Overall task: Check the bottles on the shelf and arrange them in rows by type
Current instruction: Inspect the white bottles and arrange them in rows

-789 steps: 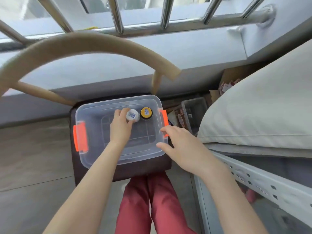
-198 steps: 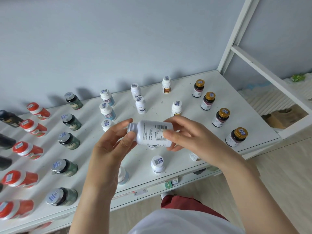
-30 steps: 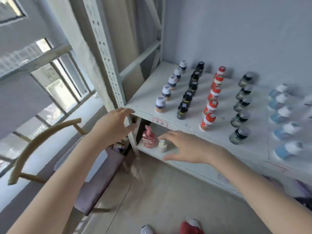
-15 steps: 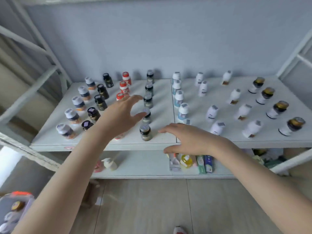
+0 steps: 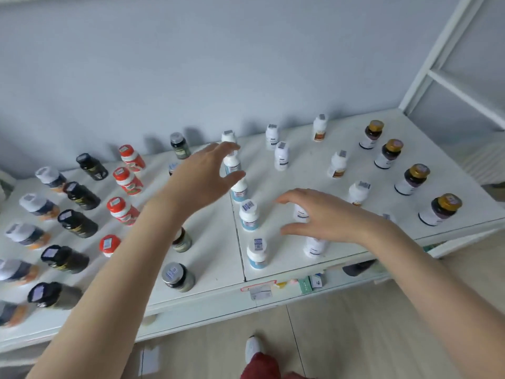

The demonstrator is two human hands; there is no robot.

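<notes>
On the white shelf [image 5: 213, 255] we had all the bottles standing in rows running front to back. From the right: gold-capped bottles [image 5: 412, 179] of dark glass, then white bottles with brown labels [image 5: 338, 164], plain white bottles [image 5: 281, 155], blue-labelled white bottles [image 5: 249, 214] right along the seam between the two shelf boards, grey-green bottles with silver caps [image 5: 176, 277], red-capped bottles [image 5: 127, 180], black bottles [image 5: 76, 222], and at the far left a blurry row of white-capped bottles with orange bottoms [image 5: 38, 205]. Most caps carried a little printed sticker.

Our left hand [image 5: 202, 176] hung over the shelf with fingers loose and spread, gripping nothing. Its fingertips were just beside the second blue-labelled one from the back. Our right hand [image 5: 325, 217] hovered low over the front half of the plain white row, fingers spread and slightly bent, also gripping nothing. One plain white bottle showed under its fingers and another peeked out below the wrist, and we couldn't tell if skin touched either.

Underneath, a lower shelf [image 5: 338, 277] held a few small boxes [image 5: 304, 285]. Below that was a pale floor [image 5: 355, 324], a white shoe [image 5: 252, 348] and a bit of red trouser leg [image 5: 259, 367]. A grey-blue wall [image 5: 218, 64] stood behind.
</notes>
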